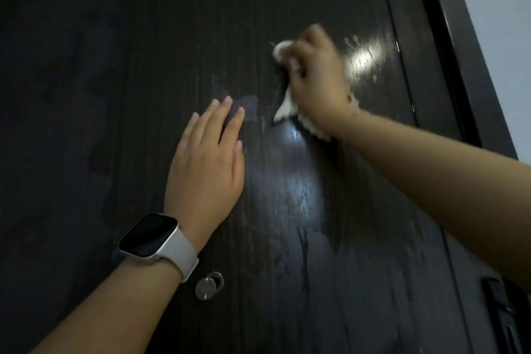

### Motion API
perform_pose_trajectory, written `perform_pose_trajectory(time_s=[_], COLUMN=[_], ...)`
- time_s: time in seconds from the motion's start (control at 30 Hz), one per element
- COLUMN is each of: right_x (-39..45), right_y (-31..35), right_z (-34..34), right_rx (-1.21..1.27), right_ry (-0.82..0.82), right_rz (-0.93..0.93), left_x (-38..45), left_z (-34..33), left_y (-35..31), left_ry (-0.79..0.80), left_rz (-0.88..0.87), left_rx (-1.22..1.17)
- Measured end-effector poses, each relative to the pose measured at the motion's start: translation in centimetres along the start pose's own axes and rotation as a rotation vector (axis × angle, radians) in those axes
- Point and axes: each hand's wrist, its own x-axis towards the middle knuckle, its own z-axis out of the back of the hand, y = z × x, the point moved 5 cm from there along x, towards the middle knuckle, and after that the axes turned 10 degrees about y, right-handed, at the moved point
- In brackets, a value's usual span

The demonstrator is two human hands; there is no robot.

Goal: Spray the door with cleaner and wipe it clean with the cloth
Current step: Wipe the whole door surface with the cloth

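The door (pixel 287 210) is showing a dark wood-grain face with a glossy finish, and wet streaks and pale droplets are catching glare toward two o'clock and at the centre. The cloth (pixel 283 50), soft, white and crumpled, is looking matt. At seven o'clock the watch (pixel 149 236) is showing a glossy black glass face on a smooth matt pale strap. The peephole cover (pixel 209 285) is gleaming like polished metal.

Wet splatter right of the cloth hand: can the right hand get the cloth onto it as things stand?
Probably yes. The right hand grips the cloth against the door, and the splatter lies just beside it with nothing between. The left hand rests flat, well away.
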Motion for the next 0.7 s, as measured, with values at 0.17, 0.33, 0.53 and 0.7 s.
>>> perform_pose_trajectory(time_s=[0.17, 0.33, 0.53, 0.7], right_x=[-3.3, 3.4, -0.3, -10.9], right_y=[3.6, -1.4, 2.4, 8.0], right_z=[-0.8, -0.4, -1.1, -1.1], right_rx=[0.006, -0.027, 0.017, 0.127], right_ry=[0.243, -0.005, 0.068, 0.327], right_rz=[0.382, -0.017, 0.111, 0.322], left_x=[0.0, 0.1, 0.0, -0.9], left_z=[0.0, 0.0, 0.3, 0.6], left_y=[0.0, 0.1, 0.3, 0.4], left_ry=[-0.001, -0.013, -0.060, -0.069], left_rz=[0.005, 0.013, 0.039, 0.039], left_rx=[0.013, -0.009, -0.059, -0.080])
